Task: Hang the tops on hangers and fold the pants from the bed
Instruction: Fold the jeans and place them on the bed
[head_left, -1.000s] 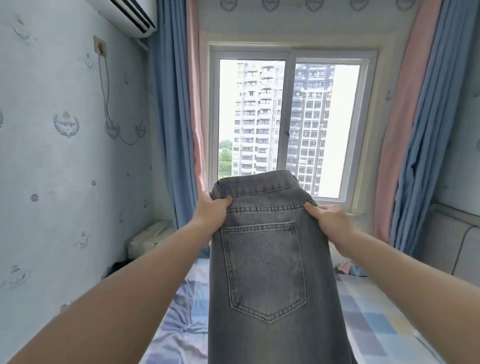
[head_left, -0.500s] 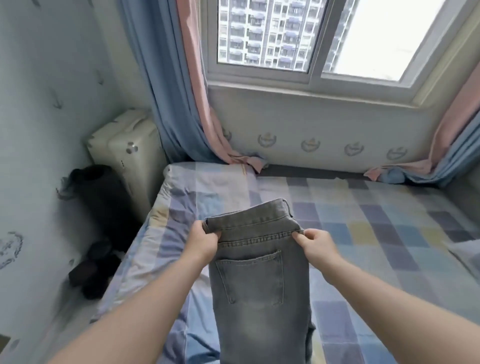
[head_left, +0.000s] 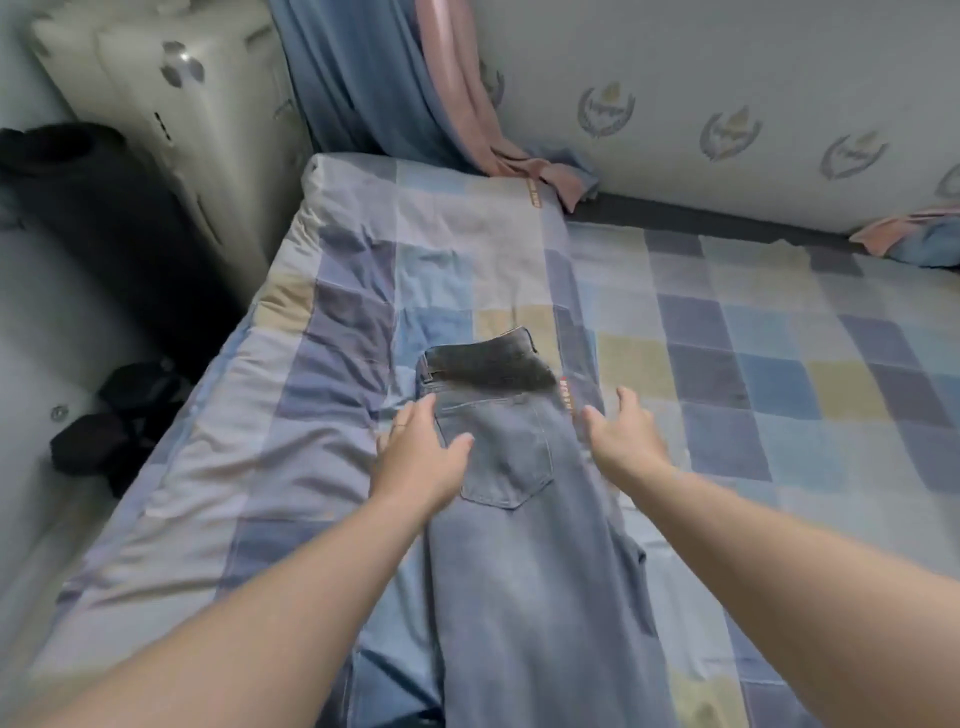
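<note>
- Where are the jeans (head_left: 519, 571)?
- Flat on the checked bed cover (head_left: 779, 364), legs near, waist far.
- And the hands?
- The left hand (head_left: 421, 462) lies open on the jeans' left edge. The right hand (head_left: 623, 436) is open too, fingers spread, just beside the right edge. Neither hand holds anything.
- What's far off?
- A cream suitcase (head_left: 171, 114) and curtains (head_left: 363, 78), far left.
</note>
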